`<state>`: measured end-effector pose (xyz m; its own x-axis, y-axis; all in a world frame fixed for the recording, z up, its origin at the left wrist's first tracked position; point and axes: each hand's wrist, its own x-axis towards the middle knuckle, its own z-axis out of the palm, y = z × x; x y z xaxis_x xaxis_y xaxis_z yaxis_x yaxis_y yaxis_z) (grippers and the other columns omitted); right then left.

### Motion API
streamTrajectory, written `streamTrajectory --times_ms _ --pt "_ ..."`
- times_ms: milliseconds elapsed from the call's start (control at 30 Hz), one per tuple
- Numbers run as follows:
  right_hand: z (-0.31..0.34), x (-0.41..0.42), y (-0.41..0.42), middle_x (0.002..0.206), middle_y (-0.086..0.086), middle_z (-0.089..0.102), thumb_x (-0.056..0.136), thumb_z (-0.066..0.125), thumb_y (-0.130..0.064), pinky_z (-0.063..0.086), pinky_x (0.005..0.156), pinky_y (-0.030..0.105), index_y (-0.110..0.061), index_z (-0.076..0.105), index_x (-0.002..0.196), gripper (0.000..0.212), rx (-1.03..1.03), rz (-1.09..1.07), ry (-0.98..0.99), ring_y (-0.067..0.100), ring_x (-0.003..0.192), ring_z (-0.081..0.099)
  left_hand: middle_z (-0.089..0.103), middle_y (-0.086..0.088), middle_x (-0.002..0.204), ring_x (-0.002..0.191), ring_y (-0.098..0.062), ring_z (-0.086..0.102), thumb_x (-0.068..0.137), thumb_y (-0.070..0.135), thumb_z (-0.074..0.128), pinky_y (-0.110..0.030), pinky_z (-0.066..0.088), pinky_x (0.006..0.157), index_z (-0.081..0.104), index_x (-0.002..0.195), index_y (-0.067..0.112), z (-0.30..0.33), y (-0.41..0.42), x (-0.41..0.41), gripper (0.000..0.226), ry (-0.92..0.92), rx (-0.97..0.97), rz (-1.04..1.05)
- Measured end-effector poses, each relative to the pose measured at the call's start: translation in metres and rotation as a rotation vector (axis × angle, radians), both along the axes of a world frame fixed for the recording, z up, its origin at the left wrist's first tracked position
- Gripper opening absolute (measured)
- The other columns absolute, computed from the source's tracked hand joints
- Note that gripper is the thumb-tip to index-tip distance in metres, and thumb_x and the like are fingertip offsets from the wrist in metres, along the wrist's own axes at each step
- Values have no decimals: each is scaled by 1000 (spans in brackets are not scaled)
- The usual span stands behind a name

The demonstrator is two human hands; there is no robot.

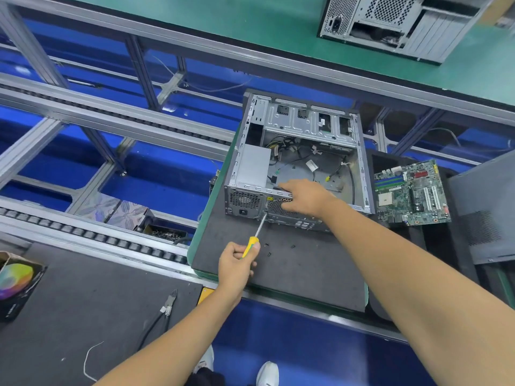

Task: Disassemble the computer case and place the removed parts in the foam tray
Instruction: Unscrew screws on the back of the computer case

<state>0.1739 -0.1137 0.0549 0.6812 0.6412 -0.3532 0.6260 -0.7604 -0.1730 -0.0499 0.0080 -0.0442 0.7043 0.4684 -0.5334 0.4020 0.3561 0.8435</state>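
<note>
Fingers of the left hand [237, 263] curl round the yellow handle of a screwdriver with a slim silver shaft [254, 236], whose tip meets the rear panel of the open grey metal computer case [299, 151] just left of the right hand [303, 197]. That right hand lies palm down over the case's near top edge, fingers stretched out fairly straight toward the left and pressing on the rim above the perforated vent; it holds nothing. The case sits on its side on a dark grey foam mat [292, 268], directly ahead of both hands, its interior showing loose black cables and a boxy silver power supply [255, 167] beyond the left hand. A few small black screws [269, 250] lie on the mat just to the right of the left hand. To the right of the right forearm, a green motherboard with blue memory slots [412, 195] rests in a black foam tray [457, 246], and a dark grey perforated side panel [487, 210] lies farther right, over part of that tray. Below and left of the left forearm, black-handled cutting pliers [167, 307] rest on another dark mat, with a thin white wire [89, 358] nearer the bottom edge. Far to the left sits a black carton showing a rainbow-coloured fan [16, 282]. Well beyond both hands, on the green bench top, stands a second silver computer chassis [395, 23]. White shoes [267, 373] show between the forearms at the bottom.
</note>
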Motion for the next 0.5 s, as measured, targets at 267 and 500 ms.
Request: streamTrajectory --times_ms 267,500 --pt "-2 0 -3 129 2 59 93 61 -40 46 82 39 -19 48 145 58 -27 65 -72 29 119 57 67 -4 81 65 -10 67 102 47 55 -22 48 48 70 104 6 14 -1 7 43 131 -274 -109" --pt "-1 -1 -4 128 2 60 91 60 -40 51 86 43 -18 52 139 54 -23 73 -74 29 118 57 61 -3 97 63 -9 55 91 52 70 -21 37 41 56 113 12 10 -16 9 48 107 -342 -28"
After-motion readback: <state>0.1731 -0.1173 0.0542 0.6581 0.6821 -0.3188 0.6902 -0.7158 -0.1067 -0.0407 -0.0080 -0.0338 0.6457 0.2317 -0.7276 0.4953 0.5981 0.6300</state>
